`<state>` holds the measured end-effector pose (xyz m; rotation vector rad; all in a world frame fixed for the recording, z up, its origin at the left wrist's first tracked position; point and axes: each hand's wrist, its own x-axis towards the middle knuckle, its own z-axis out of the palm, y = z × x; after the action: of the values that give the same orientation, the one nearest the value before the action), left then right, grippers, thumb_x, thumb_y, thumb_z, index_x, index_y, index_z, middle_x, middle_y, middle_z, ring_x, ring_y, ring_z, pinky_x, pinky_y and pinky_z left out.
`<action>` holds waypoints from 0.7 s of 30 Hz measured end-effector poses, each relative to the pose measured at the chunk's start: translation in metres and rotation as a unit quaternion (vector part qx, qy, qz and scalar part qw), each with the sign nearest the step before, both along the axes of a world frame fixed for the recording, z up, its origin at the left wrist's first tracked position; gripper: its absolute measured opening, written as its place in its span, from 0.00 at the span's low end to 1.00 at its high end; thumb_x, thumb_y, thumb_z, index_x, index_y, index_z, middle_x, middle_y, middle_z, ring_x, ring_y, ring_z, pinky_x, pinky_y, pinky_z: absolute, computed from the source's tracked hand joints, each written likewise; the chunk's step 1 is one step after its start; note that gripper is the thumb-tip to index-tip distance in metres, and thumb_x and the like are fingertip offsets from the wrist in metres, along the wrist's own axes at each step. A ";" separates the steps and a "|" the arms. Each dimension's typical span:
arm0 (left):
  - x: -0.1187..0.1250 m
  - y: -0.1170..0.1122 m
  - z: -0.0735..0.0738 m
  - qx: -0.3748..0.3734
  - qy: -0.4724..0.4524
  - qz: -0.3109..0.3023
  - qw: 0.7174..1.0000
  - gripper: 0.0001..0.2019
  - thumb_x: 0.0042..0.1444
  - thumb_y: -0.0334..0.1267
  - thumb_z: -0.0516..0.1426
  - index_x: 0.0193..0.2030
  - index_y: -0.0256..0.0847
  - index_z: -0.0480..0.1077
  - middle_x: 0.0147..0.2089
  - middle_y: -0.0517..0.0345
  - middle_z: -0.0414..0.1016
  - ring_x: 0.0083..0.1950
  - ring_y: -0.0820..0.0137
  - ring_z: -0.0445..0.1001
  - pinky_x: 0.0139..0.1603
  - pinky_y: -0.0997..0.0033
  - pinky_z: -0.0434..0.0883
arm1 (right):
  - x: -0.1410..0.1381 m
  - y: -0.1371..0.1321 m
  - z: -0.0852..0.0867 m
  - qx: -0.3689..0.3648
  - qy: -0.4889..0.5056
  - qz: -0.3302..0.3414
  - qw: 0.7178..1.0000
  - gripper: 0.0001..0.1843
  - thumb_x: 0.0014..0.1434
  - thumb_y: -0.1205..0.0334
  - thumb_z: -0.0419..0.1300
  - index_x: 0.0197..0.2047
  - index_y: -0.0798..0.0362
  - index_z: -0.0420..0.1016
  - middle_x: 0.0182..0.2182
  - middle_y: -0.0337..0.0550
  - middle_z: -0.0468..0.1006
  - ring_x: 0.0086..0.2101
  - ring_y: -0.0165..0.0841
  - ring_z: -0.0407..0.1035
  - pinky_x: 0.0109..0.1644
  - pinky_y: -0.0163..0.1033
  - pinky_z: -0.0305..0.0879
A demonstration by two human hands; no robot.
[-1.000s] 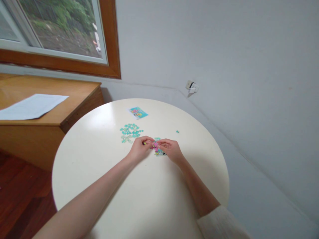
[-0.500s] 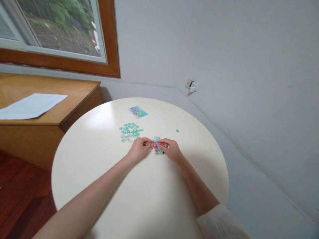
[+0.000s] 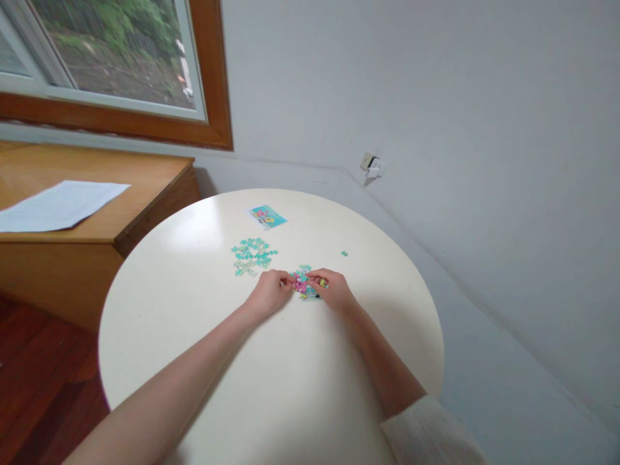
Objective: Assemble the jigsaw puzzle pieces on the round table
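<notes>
Between my hands lies a partly joined jigsaw puzzle (image 3: pixel 301 285) with pink, turquoise and yellow-green parts. My left hand (image 3: pixel 270 289) is closed in a pinch at its left edge, by the pink part. From the right, my right hand (image 3: pixel 333 290) pinches the puzzle near its middle, and its fingers cover some of the pieces. Loose turquoise and pale puzzle pieces (image 3: pixel 254 253) are spread in a cluster beyond my left hand. One single puzzle piece (image 3: pixel 344 254) rests by itself beyond my right hand.
A picture card (image 3: pixel 268 217) lies toward the far side of the round white table (image 3: pixel 232 381). To the left stands a wooden cabinet (image 3: pixel 145 174) with a paper sheet (image 3: pixel 62 205) on top. A wall socket with a plug (image 3: pixel 374 166) is behind the table.
My left hand has drawn slightly left and away from my right fingers, so more of the pink part shows. My right hand stays nearly in place.
</notes>
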<state>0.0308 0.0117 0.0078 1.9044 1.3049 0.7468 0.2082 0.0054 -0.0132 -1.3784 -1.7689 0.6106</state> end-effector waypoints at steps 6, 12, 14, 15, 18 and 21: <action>0.001 -0.004 0.003 0.000 0.025 -0.007 1.000 0.10 0.50 0.30 0.54 0.33 0.34 0.77 0.29 0.54 0.78 0.28 0.73 0.69 0.31 0.76 0.62 | -0.001 -0.001 0.002 -0.006 -0.017 0.004 1.000 0.09 0.48 0.69 0.58 0.34 0.54 0.78 0.30 0.42 0.78 0.29 0.28 0.69 0.37 0.34 0.65; 0.000 -0.004 0.001 0.013 0.042 -0.014 0.999 0.09 0.51 0.32 0.55 0.32 0.34 0.77 0.29 0.54 0.78 0.28 0.72 0.69 0.30 0.75 0.61 | -0.001 -0.002 0.001 -0.013 -0.024 0.004 1.000 0.10 0.49 0.69 0.58 0.34 0.54 0.78 0.30 0.42 0.78 0.29 0.28 0.69 0.37 0.34 0.65; 0.001 -0.003 0.000 0.015 0.047 -0.015 0.999 0.09 0.51 0.32 0.55 0.32 0.34 0.77 0.29 0.54 0.78 0.28 0.72 0.68 0.30 0.75 0.60 | -0.001 -0.001 0.001 -0.013 -0.026 0.008 1.000 0.10 0.49 0.70 0.58 0.34 0.54 0.78 0.30 0.42 0.77 0.29 0.28 0.69 0.36 0.34 0.65; 0.001 -0.003 0.000 0.015 0.048 -0.015 0.999 0.09 0.51 0.32 0.55 0.32 0.35 0.77 0.29 0.54 0.78 0.28 0.72 0.68 0.30 0.75 0.60 | -0.001 -0.001 0.001 -0.012 -0.027 0.010 1.000 0.10 0.49 0.70 0.58 0.34 0.53 0.78 0.30 0.42 0.77 0.29 0.28 0.69 0.36 0.33 0.65; 0.002 -0.005 0.001 0.019 0.057 -0.015 0.998 0.09 0.51 0.33 0.55 0.32 0.35 0.77 0.28 0.54 0.77 0.27 0.72 0.68 0.29 0.75 0.60 | -0.001 -0.001 0.000 -0.009 -0.027 0.015 0.999 0.10 0.49 0.70 0.57 0.34 0.53 0.78 0.29 0.41 0.77 0.29 0.28 0.69 0.36 0.33 0.66; 0.003 -0.006 0.002 0.024 0.065 -0.018 0.997 0.09 0.52 0.32 0.54 0.32 0.36 0.77 0.28 0.54 0.77 0.26 0.73 0.68 0.29 0.75 0.59 | -0.001 -0.001 -0.001 -0.009 -0.030 0.016 0.999 0.10 0.49 0.69 0.58 0.35 0.53 0.78 0.29 0.41 0.78 0.29 0.28 0.69 0.36 0.34 0.66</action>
<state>0.0339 0.0052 0.0095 2.0392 1.3377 0.6496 0.2075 0.0047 -0.0139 -1.3955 -1.8394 0.6088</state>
